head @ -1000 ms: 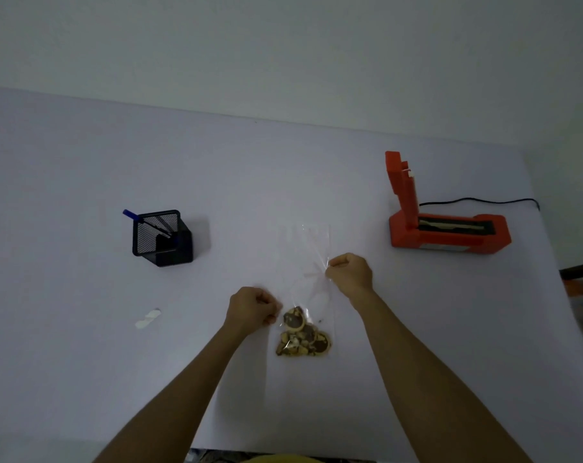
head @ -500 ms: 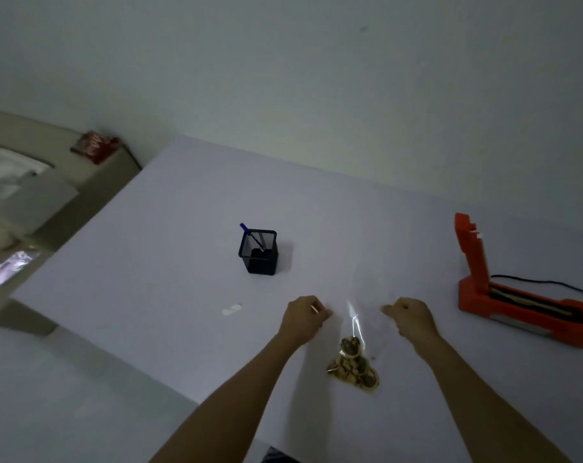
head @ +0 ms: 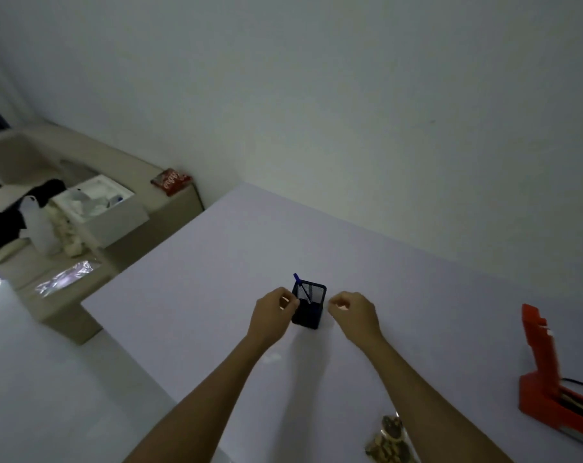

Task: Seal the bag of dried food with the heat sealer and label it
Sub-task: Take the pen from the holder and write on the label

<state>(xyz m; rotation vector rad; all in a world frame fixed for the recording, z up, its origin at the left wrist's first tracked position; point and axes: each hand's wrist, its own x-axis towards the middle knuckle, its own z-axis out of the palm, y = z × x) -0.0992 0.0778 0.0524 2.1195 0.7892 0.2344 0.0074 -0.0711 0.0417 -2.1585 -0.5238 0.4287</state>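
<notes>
At the far left we see one beige sofa (head: 93, 182) carrying one open white box (head: 106, 212) and, by the wall, one red snack packet (head: 170, 180). Next comes one white table (head: 216, 262), which bears everything else. Over it our left hand (head: 272, 315) has its fingers curled, with something small and pale showing at the fingertips; we cannot tell whether it is pinching it or what it is. The hand sits just beside, perhaps touching, one black mesh pen holder (head: 308, 305), which stands upright with one blue pen (head: 299, 285) leaning inside it. On the holder's other side our right hand (head: 353, 314) is loosely curled and holds nothing we can make out. Nearer us, at the bottom edge and well apart from both hands, lies the one clear bag of dried food (head: 388, 444): a transparent pouch whose brown and tan pieces are bunched together, partly cut off by the picture's edge, so we cannot tell how its mouth stands. At the far right sits one orange heat sealer (head: 551, 389), its lid raised upright, with one black cord (head: 581, 384) running from it.
</notes>
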